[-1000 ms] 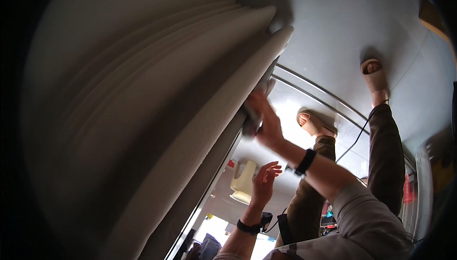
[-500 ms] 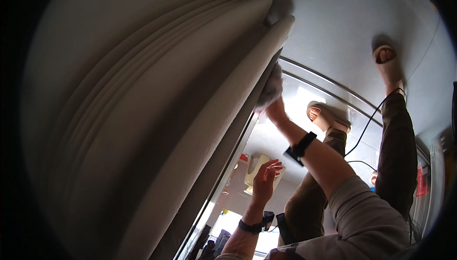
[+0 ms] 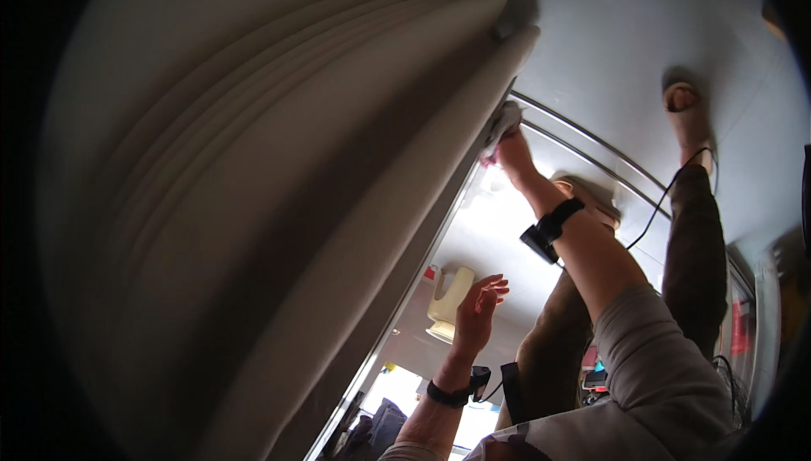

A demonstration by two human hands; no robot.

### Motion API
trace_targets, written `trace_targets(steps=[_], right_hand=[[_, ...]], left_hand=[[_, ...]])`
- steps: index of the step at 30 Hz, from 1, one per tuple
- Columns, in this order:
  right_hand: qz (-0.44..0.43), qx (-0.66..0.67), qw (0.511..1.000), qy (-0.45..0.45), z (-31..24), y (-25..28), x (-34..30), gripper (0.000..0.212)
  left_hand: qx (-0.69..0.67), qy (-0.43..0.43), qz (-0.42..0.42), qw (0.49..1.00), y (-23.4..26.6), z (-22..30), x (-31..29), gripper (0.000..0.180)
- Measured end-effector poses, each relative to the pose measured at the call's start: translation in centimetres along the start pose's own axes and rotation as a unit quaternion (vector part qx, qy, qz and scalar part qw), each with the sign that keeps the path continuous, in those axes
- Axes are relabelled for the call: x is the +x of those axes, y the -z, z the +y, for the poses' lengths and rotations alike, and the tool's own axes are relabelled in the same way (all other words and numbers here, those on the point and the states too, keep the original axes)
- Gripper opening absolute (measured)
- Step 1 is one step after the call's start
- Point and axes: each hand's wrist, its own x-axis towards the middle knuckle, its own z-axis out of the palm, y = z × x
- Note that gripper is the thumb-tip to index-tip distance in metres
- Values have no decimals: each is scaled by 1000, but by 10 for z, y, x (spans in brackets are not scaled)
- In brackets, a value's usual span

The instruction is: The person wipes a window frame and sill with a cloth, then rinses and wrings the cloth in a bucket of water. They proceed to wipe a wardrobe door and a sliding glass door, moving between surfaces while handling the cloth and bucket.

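Several long, curved, off-white ridges (image 3: 253, 57), running side by side on the far left, in shadow. Next to these, one thick, off-white, rounded border (image 3: 422, 191), rising slantwise from the lower edge toward upper middle. Along its right side, a flat, dark grey strip (image 3: 376, 317) with a narrow, bright silver rim. At the bottom, just right of this rim, a crumpled, dark grey bundle of fabric (image 3: 384, 427). Higher, a cream-coloured, jug-like vessel (image 3: 456, 296) with a looped handle, tilted to the view.

Just beside this vessel, the left hand (image 3: 477, 317), raised, with fingers open and softly bent. On its wrist, a black strap with a small black box (image 3: 480, 381). Farther up, at the upper part of the strip, a crumpled, grey-white, soft cloth (image 3: 504, 123), to all appearance touching the strip's edge. Closed on this cloth, the right hand (image 3: 515, 157), with fingers mostly hidden; their exact bend not possible to tell. Close to the cloth, two thin, silver, curved metal rails (image 3: 591, 147), stretching away to the right. On the right wrist, a second black strap (image 3: 559, 219), also with a box.

Behind the right forearm, a tan, open-toed sandal (image 3: 596, 199), partly covered. More to the right, a thin, black cable (image 3: 663, 199), crossing near the brown-trousered right leg (image 3: 697, 267); above, another tan sandal (image 3: 690, 119), worn on the foot.
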Motion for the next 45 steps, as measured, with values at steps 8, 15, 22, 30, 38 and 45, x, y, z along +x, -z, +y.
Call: trace_targets(steps=[8, 15, 22, 30, 38, 45], right_hand=[[-108, 10, 994, -18, -67, -61, -174, 47], [-148, 44, 988, 3, -128, -116, -304, 41], [-179, 73, 980, 38, -185, -154, -434, 29], [-290, 90, 945, 123, -225, -192, -595, 18], [-379, 122, 893, 211, -243, -202, -701, 21], [-449, 162, 854, 205, -263, -210, -765, 19]], left_hand=[[33, -27, -46, 998, 8, 26, -72, 33], [9, -88, -45, 995, 39, 50, -142, 32], [28, -158, -17, 987, 66, 42, -203, 26], [144, -300, 48, 942, 98, 51, -300, 25], [138, -388, 109, 905, 115, 51, -350, 28], [131, -419, 123, 890, 123, 45, -346, 31]])
